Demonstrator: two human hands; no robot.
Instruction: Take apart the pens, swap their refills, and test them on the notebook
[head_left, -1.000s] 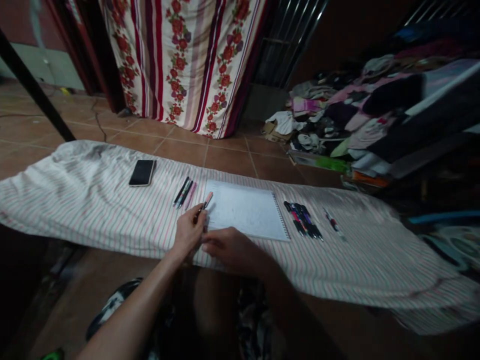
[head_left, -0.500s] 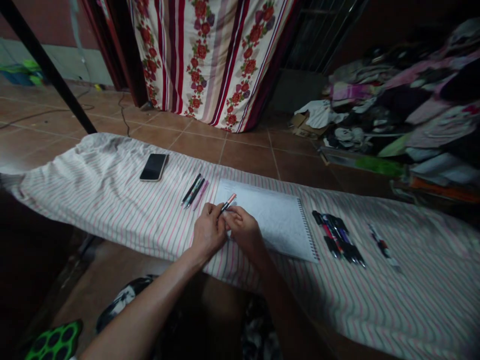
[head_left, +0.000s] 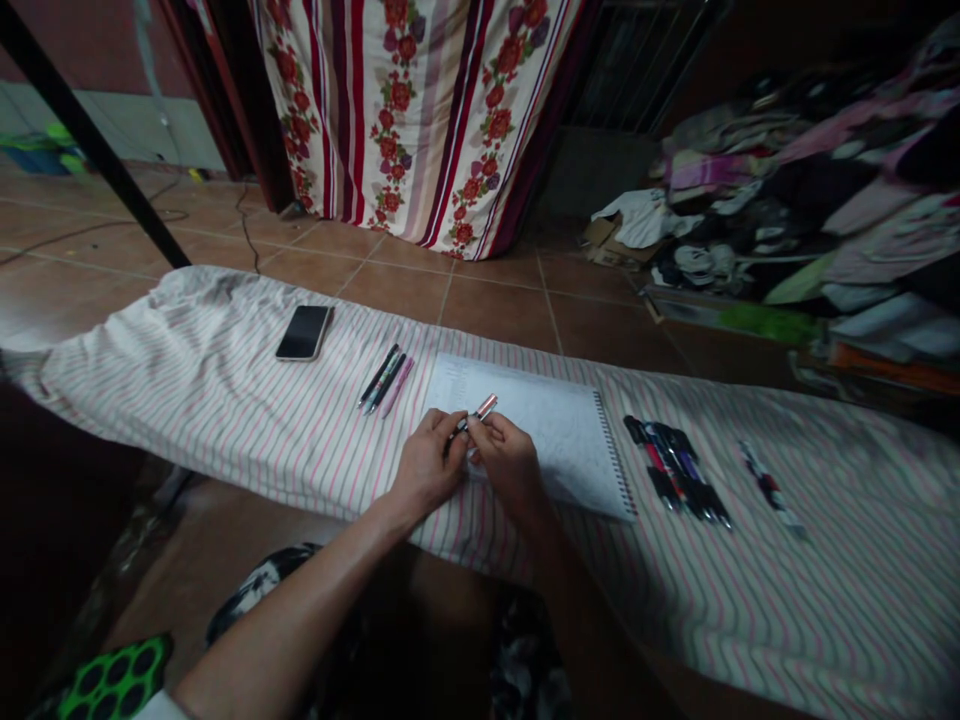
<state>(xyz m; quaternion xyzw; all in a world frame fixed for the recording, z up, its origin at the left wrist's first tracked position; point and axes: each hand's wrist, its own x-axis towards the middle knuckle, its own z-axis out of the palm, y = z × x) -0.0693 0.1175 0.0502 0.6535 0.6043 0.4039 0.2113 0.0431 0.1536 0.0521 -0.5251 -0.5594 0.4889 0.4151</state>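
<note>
Both of my hands meet over the near left part of a spiral notebook (head_left: 559,420), whose wire binding faces right. Between them is a pen (head_left: 486,407) with a dark barrel and a copper-coloured, shiny end that points up and right. My left hand (head_left: 431,462) is closed around the dark part. The fingers of my right hand (head_left: 508,458) pinch the pen near its middle. Left of the notebook lie a pink pen (head_left: 397,388) and a few dark pens (head_left: 380,376). To its right is a row of several pens (head_left: 679,470) with black grips.
A striped cloth (head_left: 225,400) covers the long table. On it a phone (head_left: 304,332) lies at the left and a single pen (head_left: 771,488) at the far right. Beyond are a floral curtain (head_left: 435,120) and a heap of clothes (head_left: 825,190).
My hands have shifted slightly right with the pen. It now lies at a flatter slant, and my right fingers have moved up along it.
</note>
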